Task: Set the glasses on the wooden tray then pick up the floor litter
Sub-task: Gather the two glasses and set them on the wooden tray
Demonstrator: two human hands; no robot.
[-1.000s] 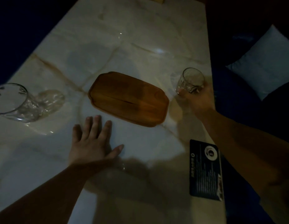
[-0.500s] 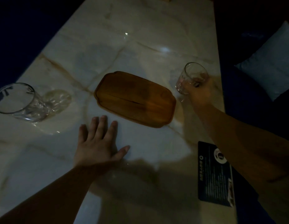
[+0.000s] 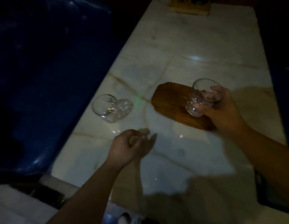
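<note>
A clear, rounded glass (image 3: 203, 97) is being held tilted over the wooden tray (image 3: 171, 102) by the right hand (image 3: 224, 110); the left hand (image 3: 130, 146) is being kept loosely curled, empty, above the veined marble tabletop (image 3: 197, 50).

Right hand (image 3: 224, 110) gripping tilted glass (image 3: 203, 97) over wooden tray (image 3: 169, 101), frame centre-right. Second glass (image 3: 108, 109) on marble table (image 3: 189, 54), left of tray. Left hand (image 3: 130, 147) loosely curled, lower centre.

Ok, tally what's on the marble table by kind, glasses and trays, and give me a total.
Glasses: 2, one in the right hand over the wooden tray, held glass, and one loose glass on the table
Wooden trays: 1
Total: 3
</note>
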